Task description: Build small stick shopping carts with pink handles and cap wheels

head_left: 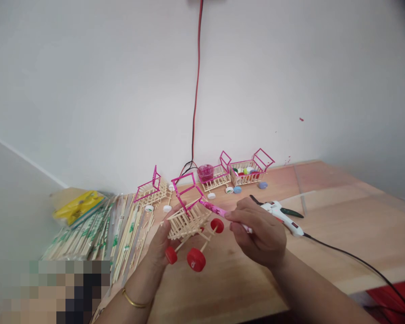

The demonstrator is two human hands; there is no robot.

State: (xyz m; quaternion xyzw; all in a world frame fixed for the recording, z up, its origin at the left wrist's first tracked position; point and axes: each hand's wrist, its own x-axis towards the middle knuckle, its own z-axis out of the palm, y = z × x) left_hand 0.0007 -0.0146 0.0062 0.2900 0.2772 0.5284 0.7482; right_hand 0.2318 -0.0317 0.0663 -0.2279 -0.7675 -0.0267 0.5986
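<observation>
My left hand (160, 245) holds a small cart (188, 221) built of pale wooden sticks, with red bottle-cap wheels (196, 259) and a pink handle frame. The cart is tilted above the wooden table (340, 234). My right hand (259, 234) is pinched on a thin pink-stained brush (216, 209). The brush tip touches the cart's upper rim near the pink frame. A gold bangle sits on my left wrist.
A white glue gun (283, 217) with a black cord lies right of my hands. Three other stick carts (151, 189) (219, 173) (249, 170) stand by the wall, with a pink cup (205, 173) and loose caps. Packs of chopsticks (97, 229) lie at left.
</observation>
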